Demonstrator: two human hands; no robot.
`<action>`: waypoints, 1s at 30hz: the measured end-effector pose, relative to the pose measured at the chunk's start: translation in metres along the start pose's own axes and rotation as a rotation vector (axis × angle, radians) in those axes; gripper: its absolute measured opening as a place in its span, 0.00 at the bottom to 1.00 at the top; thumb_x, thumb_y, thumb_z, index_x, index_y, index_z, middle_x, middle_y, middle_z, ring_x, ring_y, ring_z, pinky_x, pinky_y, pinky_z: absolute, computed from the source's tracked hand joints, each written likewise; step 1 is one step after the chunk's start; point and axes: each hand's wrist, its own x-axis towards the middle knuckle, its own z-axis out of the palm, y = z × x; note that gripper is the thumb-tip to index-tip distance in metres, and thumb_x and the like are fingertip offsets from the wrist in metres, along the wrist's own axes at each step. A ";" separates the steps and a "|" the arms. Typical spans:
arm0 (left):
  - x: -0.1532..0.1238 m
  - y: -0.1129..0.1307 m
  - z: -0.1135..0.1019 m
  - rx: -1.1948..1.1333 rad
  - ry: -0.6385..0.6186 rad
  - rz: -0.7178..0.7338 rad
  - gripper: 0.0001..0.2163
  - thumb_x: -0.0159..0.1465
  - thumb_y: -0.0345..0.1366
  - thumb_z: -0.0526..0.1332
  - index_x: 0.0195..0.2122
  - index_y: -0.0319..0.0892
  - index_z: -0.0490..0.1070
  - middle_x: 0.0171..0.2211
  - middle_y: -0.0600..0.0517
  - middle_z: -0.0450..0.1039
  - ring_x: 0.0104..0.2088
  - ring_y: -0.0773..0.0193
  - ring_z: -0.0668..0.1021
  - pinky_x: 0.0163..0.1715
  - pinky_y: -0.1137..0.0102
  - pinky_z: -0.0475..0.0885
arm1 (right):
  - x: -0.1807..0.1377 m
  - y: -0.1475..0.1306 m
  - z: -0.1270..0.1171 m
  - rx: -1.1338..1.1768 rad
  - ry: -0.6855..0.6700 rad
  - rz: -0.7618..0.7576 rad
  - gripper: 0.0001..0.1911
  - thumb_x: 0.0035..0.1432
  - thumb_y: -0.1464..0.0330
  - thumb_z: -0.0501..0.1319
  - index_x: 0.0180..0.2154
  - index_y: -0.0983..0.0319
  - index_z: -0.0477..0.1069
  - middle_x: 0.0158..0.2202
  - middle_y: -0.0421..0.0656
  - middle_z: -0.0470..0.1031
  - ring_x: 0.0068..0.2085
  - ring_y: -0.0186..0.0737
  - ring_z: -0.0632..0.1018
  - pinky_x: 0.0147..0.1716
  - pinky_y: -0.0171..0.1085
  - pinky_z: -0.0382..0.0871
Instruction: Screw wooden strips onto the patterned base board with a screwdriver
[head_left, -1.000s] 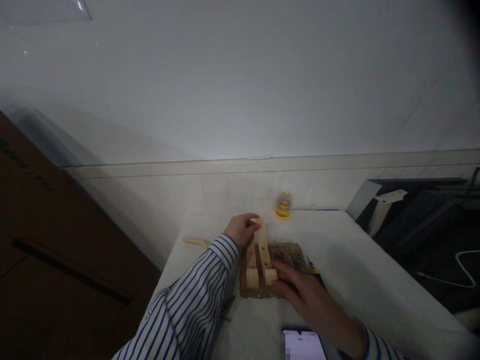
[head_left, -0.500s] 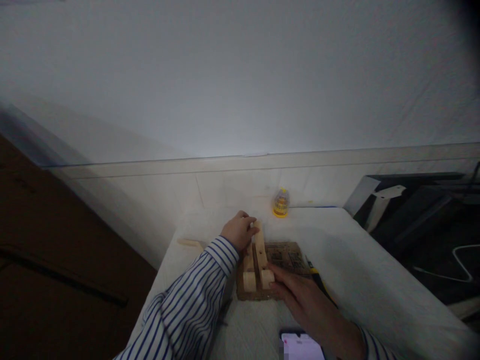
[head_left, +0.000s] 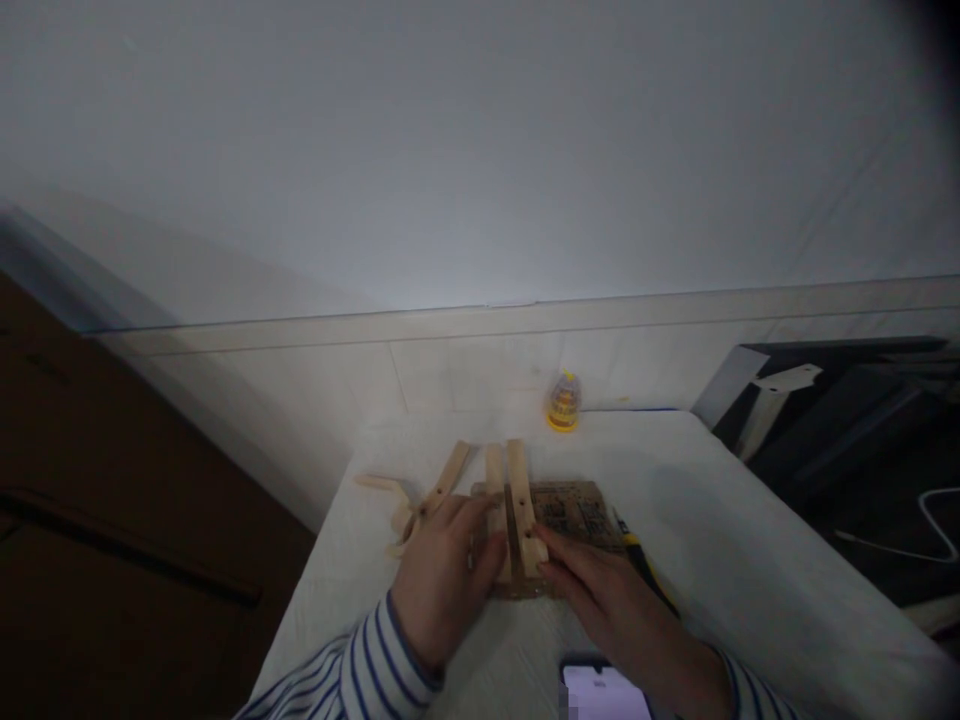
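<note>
Two pale wooden strips lie side by side on a piece of brown cardboard (head_left: 570,510), a narrow gap between them. My left hand (head_left: 450,570) is closed over the near part of the left strip (head_left: 494,462), hiding the block at its end. My right hand (head_left: 600,580) grips the near end of the right strip (head_left: 519,475), with fingers against the small block (head_left: 535,552) there. Dark holes show in the right strip. Left of my left hand lie more wooden pieces, among them a slanted strip (head_left: 452,467) with holes.
A small yellow-based bottle (head_left: 563,405) stands at the table's back edge by the wall. A yellow and black tool (head_left: 637,560) lies beside the cardboard, partly behind my right hand. A lit phone (head_left: 607,692) is at the front. Dark panels (head_left: 840,430) lean at right.
My left hand has moved from the far end of the strips back to the near left end, uncovering the far ends and the slanted strip. My right hand has stayed in place.
</note>
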 end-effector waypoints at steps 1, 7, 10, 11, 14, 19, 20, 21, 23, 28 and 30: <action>-0.009 0.000 0.003 0.007 -0.014 -0.007 0.13 0.59 0.35 0.57 0.45 0.43 0.67 0.39 0.47 0.71 0.31 0.63 0.75 0.32 0.66 0.73 | 0.000 0.000 0.000 -0.001 0.006 0.000 0.19 0.61 0.66 0.51 0.53 0.61 0.64 0.50 0.48 0.71 0.50 0.44 0.72 0.50 0.44 0.66; -0.034 -0.005 0.033 -0.073 -0.016 -0.058 0.22 0.54 0.31 0.61 0.51 0.42 0.60 0.44 0.45 0.69 0.38 0.58 0.76 0.36 0.64 0.74 | -0.004 0.004 0.005 -0.002 0.023 0.007 0.19 0.61 0.65 0.51 0.53 0.61 0.64 0.51 0.48 0.70 0.50 0.44 0.72 0.51 0.44 0.65; -0.035 -0.007 0.042 -0.102 -0.023 -0.065 0.25 0.54 0.31 0.62 0.53 0.40 0.57 0.42 0.44 0.71 0.39 0.58 0.76 0.36 0.63 0.75 | -0.004 0.004 0.005 -0.001 0.012 0.032 0.20 0.61 0.65 0.51 0.53 0.61 0.63 0.51 0.48 0.70 0.51 0.44 0.71 0.52 0.44 0.64; -0.034 -0.008 0.044 -0.107 -0.023 -0.060 0.26 0.54 0.31 0.62 0.54 0.40 0.55 0.42 0.44 0.71 0.39 0.58 0.76 0.36 0.64 0.75 | -0.003 0.003 0.005 0.001 0.012 0.042 0.20 0.61 0.65 0.51 0.53 0.61 0.64 0.51 0.48 0.70 0.51 0.44 0.71 0.52 0.44 0.64; -0.033 -0.008 0.045 -0.065 0.017 -0.022 0.26 0.56 0.33 0.61 0.55 0.43 0.54 0.45 0.45 0.70 0.40 0.58 0.76 0.36 0.64 0.75 | -0.002 0.001 0.005 0.017 0.019 0.052 0.19 0.61 0.65 0.51 0.53 0.61 0.64 0.51 0.47 0.70 0.51 0.44 0.71 0.52 0.44 0.63; -0.034 -0.006 0.044 0.145 0.131 0.066 0.20 0.58 0.40 0.59 0.52 0.47 0.60 0.48 0.44 0.67 0.35 0.58 0.77 0.31 0.65 0.76 | -0.003 0.003 0.008 0.028 0.017 0.059 0.20 0.61 0.65 0.51 0.54 0.59 0.62 0.51 0.46 0.70 0.51 0.44 0.71 0.51 0.45 0.65; -0.034 -0.005 0.043 0.172 0.149 0.078 0.19 0.59 0.41 0.58 0.51 0.46 0.61 0.48 0.43 0.67 0.35 0.58 0.78 0.30 0.66 0.76 | -0.004 0.004 0.009 0.021 0.017 0.057 0.21 0.60 0.65 0.52 0.55 0.59 0.61 0.52 0.46 0.69 0.51 0.44 0.71 0.51 0.45 0.65; -0.034 -0.004 0.043 0.191 0.163 0.089 0.19 0.59 0.42 0.57 0.51 0.46 0.61 0.48 0.43 0.67 0.34 0.58 0.78 0.29 0.66 0.76 | -0.005 0.005 0.009 0.014 0.016 0.049 0.22 0.60 0.64 0.52 0.56 0.59 0.60 0.52 0.46 0.69 0.52 0.44 0.70 0.51 0.45 0.65; -0.035 -0.002 0.042 0.211 0.183 0.118 0.18 0.60 0.42 0.56 0.51 0.45 0.61 0.47 0.43 0.68 0.35 0.58 0.78 0.29 0.66 0.76 | -0.007 0.004 0.005 0.001 0.018 0.032 0.23 0.59 0.64 0.53 0.56 0.58 0.59 0.53 0.46 0.68 0.52 0.44 0.70 0.50 0.45 0.66; -0.037 0.005 0.040 0.284 0.206 0.205 0.18 0.61 0.40 0.55 0.53 0.44 0.60 0.46 0.43 0.70 0.36 0.57 0.78 0.30 0.66 0.76 | -0.003 -0.002 -0.027 -0.052 0.054 0.109 0.20 0.59 0.62 0.52 0.52 0.57 0.63 0.49 0.46 0.72 0.47 0.44 0.74 0.44 0.43 0.70; -0.036 0.009 0.040 0.328 0.189 0.262 0.18 0.62 0.37 0.54 0.53 0.42 0.60 0.46 0.41 0.70 0.36 0.56 0.78 0.29 0.65 0.76 | 0.008 -0.005 -0.045 -0.107 0.021 0.128 0.18 0.59 0.61 0.53 0.50 0.57 0.66 0.47 0.45 0.73 0.45 0.44 0.75 0.43 0.43 0.71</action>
